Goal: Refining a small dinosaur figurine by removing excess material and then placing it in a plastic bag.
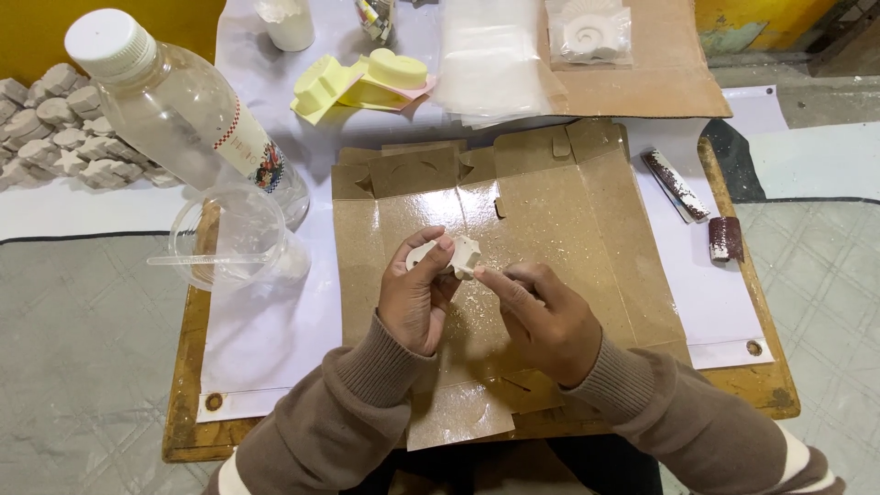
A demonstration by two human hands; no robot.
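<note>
Holding a small white star-shaped plaster casting (456,256) over the flattened brown cardboard sheet (550,220), probably so the dust lands there. Left hand (417,298) pinches it steady, right hand (541,316) works its edge with closed fingertips; can't tell what's in them.

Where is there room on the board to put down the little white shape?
Bare patches: white sheet below the plastic cup, and its right strip under the sandpaper roll. The far edge, around the yellow moulds and bottle, is crowded.
</note>
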